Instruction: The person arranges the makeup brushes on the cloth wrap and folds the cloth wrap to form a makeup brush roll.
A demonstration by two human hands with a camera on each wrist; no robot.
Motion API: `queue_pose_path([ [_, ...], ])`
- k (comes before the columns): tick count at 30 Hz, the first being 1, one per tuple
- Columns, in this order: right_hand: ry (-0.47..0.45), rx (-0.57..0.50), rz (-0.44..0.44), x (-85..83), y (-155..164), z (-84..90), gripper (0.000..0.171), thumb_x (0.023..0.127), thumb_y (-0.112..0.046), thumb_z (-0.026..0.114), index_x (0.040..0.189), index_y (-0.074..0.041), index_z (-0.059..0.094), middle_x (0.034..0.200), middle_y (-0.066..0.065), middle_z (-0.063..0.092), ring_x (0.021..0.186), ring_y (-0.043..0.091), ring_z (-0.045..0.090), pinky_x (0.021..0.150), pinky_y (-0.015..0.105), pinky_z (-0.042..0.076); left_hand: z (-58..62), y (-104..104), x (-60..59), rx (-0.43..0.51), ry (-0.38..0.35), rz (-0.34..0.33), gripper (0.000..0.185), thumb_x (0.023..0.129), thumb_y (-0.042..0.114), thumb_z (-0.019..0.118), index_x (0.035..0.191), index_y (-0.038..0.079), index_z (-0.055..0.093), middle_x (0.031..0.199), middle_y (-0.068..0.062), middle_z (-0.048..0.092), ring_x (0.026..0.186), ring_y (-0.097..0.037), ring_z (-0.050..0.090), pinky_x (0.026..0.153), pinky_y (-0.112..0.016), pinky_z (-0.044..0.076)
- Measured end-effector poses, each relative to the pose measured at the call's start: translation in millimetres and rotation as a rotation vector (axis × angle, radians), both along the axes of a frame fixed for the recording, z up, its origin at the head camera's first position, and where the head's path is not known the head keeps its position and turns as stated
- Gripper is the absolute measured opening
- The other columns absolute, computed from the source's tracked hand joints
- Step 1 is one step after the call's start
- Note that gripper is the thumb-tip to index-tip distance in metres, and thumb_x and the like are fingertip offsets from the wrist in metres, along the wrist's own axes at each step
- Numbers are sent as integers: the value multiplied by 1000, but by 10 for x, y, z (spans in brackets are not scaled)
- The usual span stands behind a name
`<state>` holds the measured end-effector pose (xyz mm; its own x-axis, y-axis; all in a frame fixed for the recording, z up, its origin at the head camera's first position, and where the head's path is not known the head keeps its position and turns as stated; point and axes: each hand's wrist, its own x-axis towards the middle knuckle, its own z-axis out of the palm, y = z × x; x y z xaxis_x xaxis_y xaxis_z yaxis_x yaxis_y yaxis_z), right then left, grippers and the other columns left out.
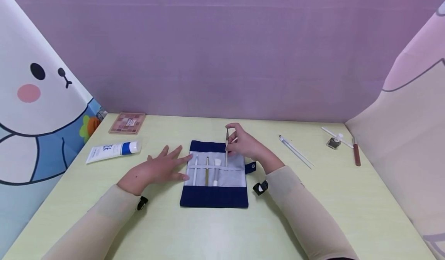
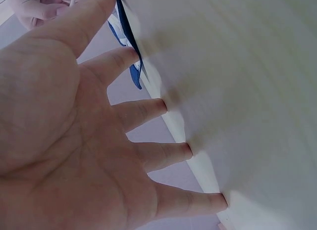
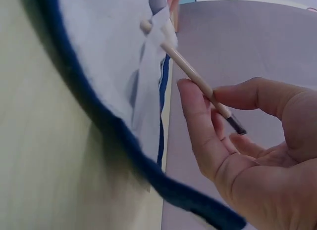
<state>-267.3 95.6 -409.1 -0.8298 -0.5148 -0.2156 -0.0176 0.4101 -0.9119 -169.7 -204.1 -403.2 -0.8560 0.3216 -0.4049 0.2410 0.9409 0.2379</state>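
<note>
A navy and grey brush roll [image 1: 215, 196] lies open on the pale green table [image 1: 222, 229]. Three brushes [image 1: 207, 171] sit under its white elastic strap. My right hand [image 1: 243, 144] pinches a thin brush [image 1: 227, 146] between thumb and fingers, its lower end tucked under the strap; the right wrist view shows the brush [image 3: 193, 76] entering the strap [image 3: 161, 34] beside the roll's blue edge [image 3: 119, 136]. My left hand [image 1: 163, 167] lies flat with fingers spread, fingertips at the roll's left edge; in the left wrist view the fingers [image 2: 148, 111] press the table.
A white and blue tube [image 1: 112, 150] and an eyeshadow palette [image 1: 127, 123] lie at the back left. A white pencil [image 1: 295, 151], a small pot [image 1: 334, 142] and a brown pencil [image 1: 356, 154] lie at the back right. Cartoon-printed panels wall both sides.
</note>
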Motion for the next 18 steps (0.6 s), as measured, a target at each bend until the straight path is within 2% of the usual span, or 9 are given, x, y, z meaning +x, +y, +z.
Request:
queue_pose_path([
  [8, 104, 193, 92, 66, 23, 6, 75, 97, -7, 72, 161, -9, 32, 111, 10, 64, 91, 21, 68, 81, 33, 62, 12, 6, 8, 2, 1, -2, 80, 102, 63, 59, 170, 32, 30, 180, -22, 9, 160, -67, 5, 106, -98, 18],
  [13, 180, 297, 120, 99, 35, 14, 74, 97, -17, 77, 159, -8, 38, 114, 8, 65, 97, 19, 63, 88, 34, 55, 15, 10, 14, -2, 5, 0, 81, 102, 64, 60, 170, 32, 30, 180, -22, 10, 159, -67, 6, 106, -98, 19],
  [18, 206, 328, 150, 122, 47, 19, 68, 97, -21, 77, 155, -5, 46, 116, 10, 68, 100, 20, 65, 91, 37, 56, 17, 13, 20, -4, 8, 0, 81, 102, 64, 59, 170, 32, 30, 181, -22, 10, 159, -67, 6, 106, -98, 19],
])
